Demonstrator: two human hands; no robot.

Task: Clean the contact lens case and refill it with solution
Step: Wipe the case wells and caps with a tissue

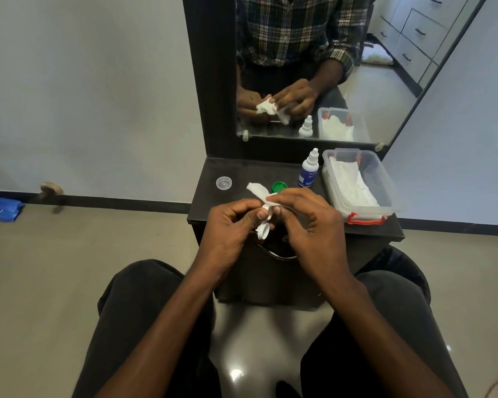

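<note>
Both hands were up in front of the dark surface (270, 170), just above its near edge. Left hand (227, 225) gripped the white contact lens case (263, 229), fingers curled round it, thumb pressed against the upper well; the lower well hung free below the thumb, tilted. Right hand (308, 222) pinched a white tissue (258, 192) between thumb and fingers and held it against the top of the case; the tissue's loose end stuck up and to the left. Couldn't tell whether the tissue was inside the well or just on its rim, since the fingers covered it.

On the surface: green cap (280, 186) lay open side up just behind the hands, near the tissue. Clear cap (224, 183) lay well to the left of it, apart. Solution bottle (309, 168), white with a blue label and nozzle cap on, stood upright behind the right hand, just beside a clear plastic box (385, 179) with a red latch, holding folded white tissues. The box sat at the right end of the surface.

Mirror (314, 67) behind the surface reflected the hands, bottle and box. Person was seated, knees either side of the unit. Blue cloth (2, 208) lay on the floor at far left.
</note>
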